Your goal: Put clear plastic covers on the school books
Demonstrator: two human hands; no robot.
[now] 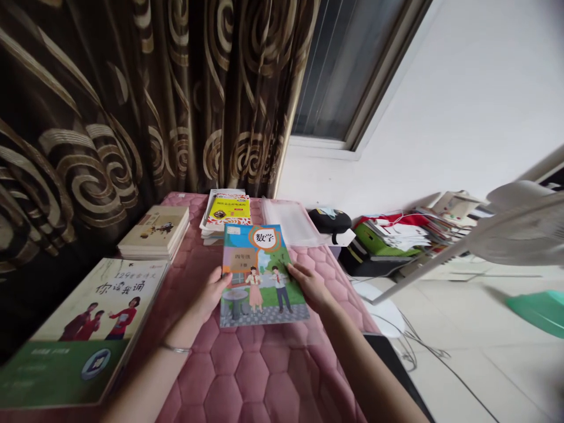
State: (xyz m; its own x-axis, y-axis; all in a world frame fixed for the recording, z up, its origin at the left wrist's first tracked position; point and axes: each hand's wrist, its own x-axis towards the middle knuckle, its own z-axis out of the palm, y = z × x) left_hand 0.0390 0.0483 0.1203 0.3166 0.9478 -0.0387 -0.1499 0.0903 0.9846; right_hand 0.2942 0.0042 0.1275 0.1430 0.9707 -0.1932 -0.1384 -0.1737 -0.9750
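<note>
A maths textbook (259,282) with a blue and green cover, showing two drawn children, is held up over the pink quilted pad (215,376). My left hand (212,292) grips its left edge with the thumb on the cover. On the opposite edge, my right hand (311,285) is closed round the book, its thumb near the cover's side. The fingers beneath the book are hidden. Under the book's lower edge, something clear like a plastic sheet shows faintly on the pad; I cannot make it out fully.
To the left lie a large green-and-white book (88,329) and a stack of beige books (154,232). Further back are a pile with a yellow book (229,208) and clear plastic covers (293,222). A black case (329,221) and a white fan (520,229) stand right.
</note>
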